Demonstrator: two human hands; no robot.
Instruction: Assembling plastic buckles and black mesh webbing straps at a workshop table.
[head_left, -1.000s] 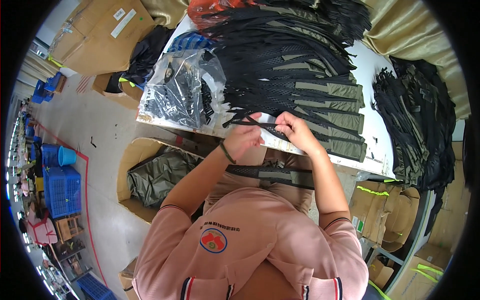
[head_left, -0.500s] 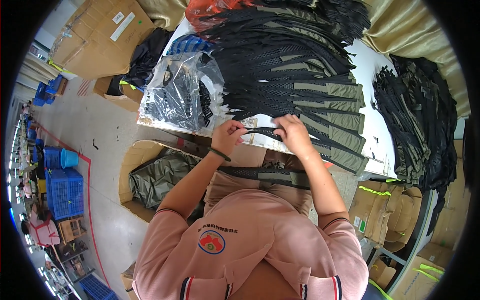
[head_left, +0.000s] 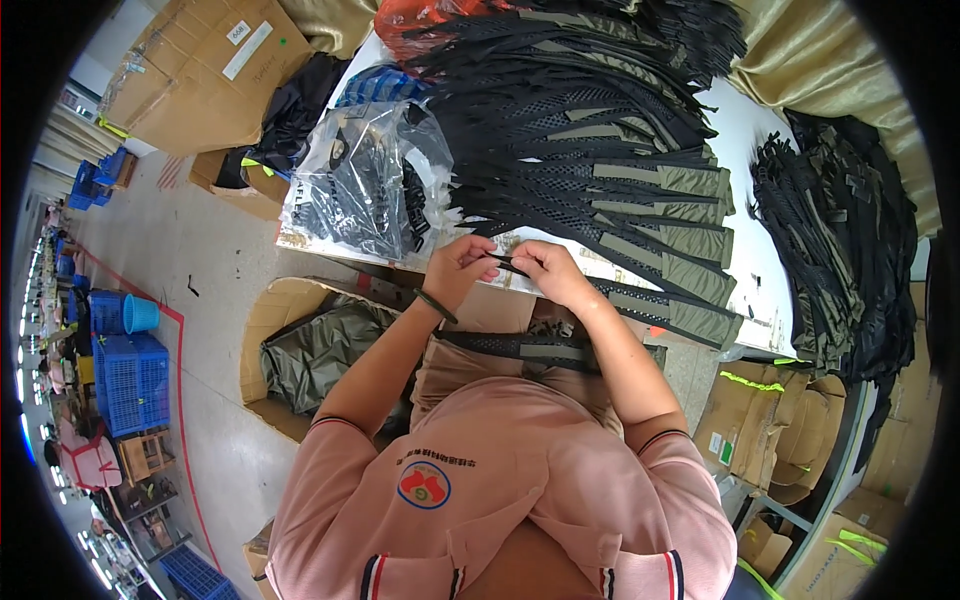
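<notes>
My left hand [head_left: 460, 272] pinches the thin end of a black mesh strap [head_left: 506, 263] at the table's front edge. Close beside it, my right hand [head_left: 552, 272] grips the same strap, its thumb and fingers closed on it. The strap seems to continue under my right wrist to an olive fabric end [head_left: 697, 318], though the wrist hides the join. Beyond my hands, several similar black and olive straps [head_left: 625, 172] lie fanned out in overlapping rows. One more mesh strap [head_left: 530, 347] rests across my lap.
A clear plastic bag [head_left: 365, 185] with dark contents lies on the white table [head_left: 750, 285], left of the straps. More straps [head_left: 815, 240] hang over its right side. An open carton [head_left: 262, 345] with dark green fabric stands below left; cardboard boxes [head_left: 745, 415] are at lower right.
My right hand has slid left along the strap, almost meeting my left hand. The length of strap between them is much shorter now. My left hand has barely moved.
</notes>
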